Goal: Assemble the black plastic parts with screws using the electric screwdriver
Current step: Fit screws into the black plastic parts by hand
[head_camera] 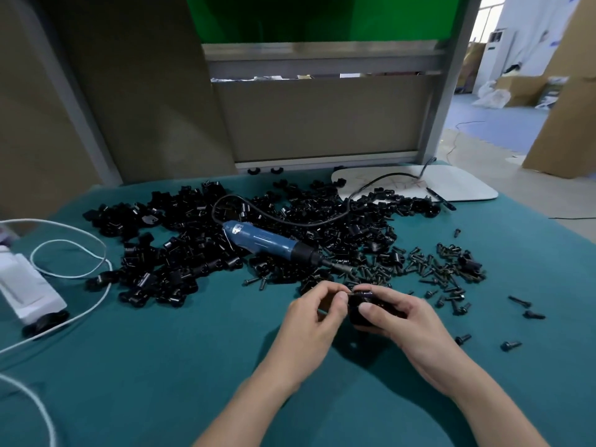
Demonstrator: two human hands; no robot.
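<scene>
Two-handed hold low over the cloth (161, 366): right hand (400, 321) grips a part (362, 314) steady so left hand (317, 312) can pinch a screw (349, 294) at its top, likely hand-starting it, while screwdriver (267, 241) lies unused on the parts pile (180, 246) beside loose screws (429, 269)

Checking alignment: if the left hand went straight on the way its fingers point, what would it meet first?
Most likely the black plastic part held in the right hand; the left hand, pinching a screw, sits almost against it.
</scene>
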